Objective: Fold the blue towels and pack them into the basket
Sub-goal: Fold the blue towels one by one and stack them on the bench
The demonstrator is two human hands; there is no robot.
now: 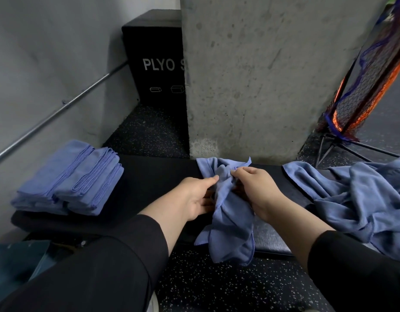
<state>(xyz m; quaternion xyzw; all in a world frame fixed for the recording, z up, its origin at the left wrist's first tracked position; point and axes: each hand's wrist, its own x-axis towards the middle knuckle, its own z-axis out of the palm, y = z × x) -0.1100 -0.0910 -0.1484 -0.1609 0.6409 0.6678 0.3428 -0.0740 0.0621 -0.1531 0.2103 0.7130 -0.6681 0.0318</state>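
Crumpled towel (pixel 230 212) pinched by both hands' fingers (pixel 213 179), between folded stack (pixel 70 179) and loose pile (pixel 361 199).

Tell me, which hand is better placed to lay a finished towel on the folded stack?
Probably the left hand: the folded stack lies on its side of the bench.

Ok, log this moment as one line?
stage: unfolding | left hand, right hand: both pinch crumpled blue cloth towel | folded blue towel stacks: left | basket: unseen
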